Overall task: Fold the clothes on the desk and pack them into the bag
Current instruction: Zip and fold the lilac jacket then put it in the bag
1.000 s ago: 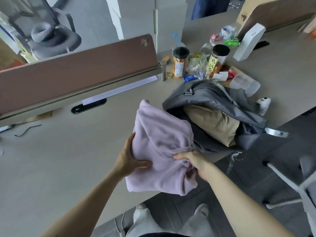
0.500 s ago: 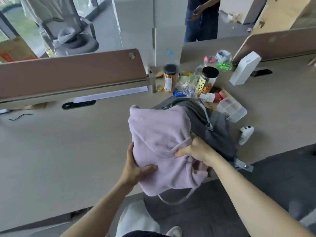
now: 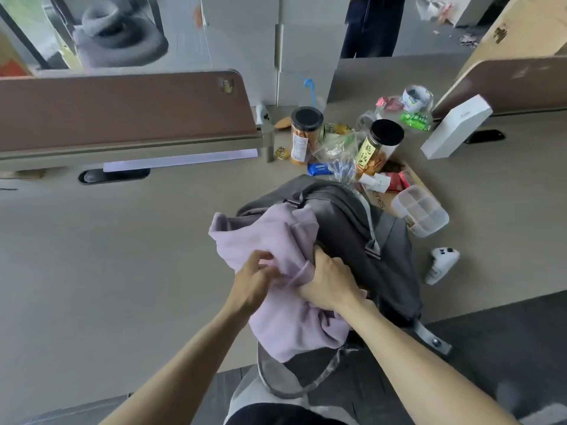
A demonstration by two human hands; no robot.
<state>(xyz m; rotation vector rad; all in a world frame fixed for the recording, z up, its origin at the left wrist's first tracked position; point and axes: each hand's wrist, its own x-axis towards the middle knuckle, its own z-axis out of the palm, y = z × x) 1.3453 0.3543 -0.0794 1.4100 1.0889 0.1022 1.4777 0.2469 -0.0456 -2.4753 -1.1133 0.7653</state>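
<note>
A lilac fleece garment [image 3: 270, 237], loosely folded and bunched, sits at the near edge of the pale beige worktop [image 3: 122, 256], lying over the left side of a dark grey fabric backpack [image 3: 346, 231]. Its lower end hangs past the worktop's near edge. The person's left grip [image 3: 254, 280] has its fingers curled into the fabric, pinching a fold on the garment's left side. The right grip [image 3: 331, 283] is clenched round a gathered bunch of the same cloth, just where it meets the backpack (whether any of the cloth is already inside cannot be told). A grey strap of the backpack loops down below the near edge.

To the right of the backpack lie a clear plastic compartment box [image 3: 420, 210] and a white game controller [image 3: 441, 263]. Behind it, toward the far edge, stand two clear snack jars with black lids [image 3: 306, 133] among wrappers, and a white rectangular carton [image 3: 457, 127] lies near them. A brown divider panel [image 3: 122, 108] runs along the far left edge.
</note>
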